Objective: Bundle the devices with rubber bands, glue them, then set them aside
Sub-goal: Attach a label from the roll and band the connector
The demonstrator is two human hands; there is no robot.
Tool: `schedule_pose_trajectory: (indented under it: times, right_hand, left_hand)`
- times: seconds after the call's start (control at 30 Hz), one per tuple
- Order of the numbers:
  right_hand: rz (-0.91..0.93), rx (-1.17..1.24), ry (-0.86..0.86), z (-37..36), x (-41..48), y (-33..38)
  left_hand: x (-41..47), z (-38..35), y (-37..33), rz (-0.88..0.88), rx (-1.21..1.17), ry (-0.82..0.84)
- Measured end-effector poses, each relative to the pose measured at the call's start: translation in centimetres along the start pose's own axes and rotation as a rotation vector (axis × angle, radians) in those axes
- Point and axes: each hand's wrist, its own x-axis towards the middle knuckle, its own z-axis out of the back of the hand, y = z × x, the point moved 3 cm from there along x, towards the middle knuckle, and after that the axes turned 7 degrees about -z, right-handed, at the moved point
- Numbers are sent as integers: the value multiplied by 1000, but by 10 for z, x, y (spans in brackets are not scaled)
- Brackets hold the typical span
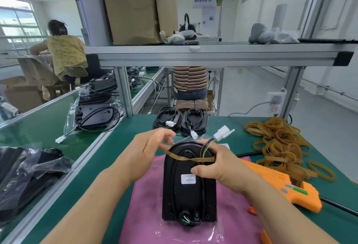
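Observation:
A black device [188, 195] with a white label lies back-up on a pink cloth [147, 222] in front of me. A tan rubber band [186, 158] is stretched across its rounded far end. My left hand [147, 154] pinches the band at the device's left side. My right hand [219, 166] grips the right edge, fingers curled round the band and the coloured wires. The wires end in a white connector [222, 134] sticking up past the device. An orange glue gun [279, 185] lies just right of the cloth.
A heap of loose rubber bands [279, 143] lies at the right. Two devices [180, 120] with coiled cables lie side by side at the bench's far edge. Bagged devices [95, 112] sit on the left conveyor. Other people sit beyond the aluminium shelf frame [213, 55].

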Motion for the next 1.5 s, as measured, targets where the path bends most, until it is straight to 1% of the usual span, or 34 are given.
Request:
schedule_pose_trajectory:
  times: [0.23,0.43,0.53,0.63,0.7,0.73,0.77,0.8,0.9,0.93,0.97,1.0,1.03,1.07,1.1,1.17,1.2,1.27,1.37,1.43,1.5]
  right_hand:
    - [-29,46,11,1,10,-8]
    - [-52,64,13,3,15,-13]
    - [-57,78,31,2,15,-11]
    - [-63,81,69,0,17,-7]
    - [-76,93,86,-1,18,-7]
    - [-77,113,90,-1,18,-7]
    - [-72,139,93,0,18,-8]
    - [-67,160,96,0,17,-8]
    - [-56,181,118,0,17,-10]
    - [-59,178,130,0,18,-11]
    - [-63,175,136,-1,19,-12]
    - [-68,180,137,-1,20,-13]
    - [-72,197,134,-1,22,-14]
    - [-74,231,130,0,24,-15]
    - [-82,280,123,0,26,-16]
    - [-113,419,113,2,31,-20]
    - [-130,488,110,2,32,-22]
    - [-188,597,100,1,33,-26]
    - [-298,647,93,0,36,-32]
    - [-368,692,113,-2,36,-32]
    - [-420,729,125,-4,34,-32]
  left_hand:
    - [-21,5,6,-32,173,-64]
    - [-32,11,6,-38,243,-78]
    - [-34,8,6,-73,303,-81]
    - [-26,1,3,-140,379,-131]
    - [-20,-3,0,-149,350,-155]
    - [-18,-5,-1,-121,303,-168]
    - [-16,-8,0,-55,219,-192]
    - [-13,-10,4,47,76,-239]
    - [-9,-13,24,388,-554,-463]
    - [-10,-11,30,451,-685,-512]
    - [-11,-9,36,490,-768,-537]
    - [-14,-7,40,506,-796,-544]
    - [-16,-6,43,502,-766,-533]
    - [-19,-5,46,477,-653,-503]
    - [-23,-4,47,421,-461,-456]
    - [-29,-5,46,240,-6,-306]
    - [-32,-9,42,139,170,-216]
    - [-38,-21,37,-50,395,-85]
    - [-43,-32,34,-293,530,-5]
    - [-43,-37,27,-367,543,-5]
    - [-40,-41,16,-441,524,-52]
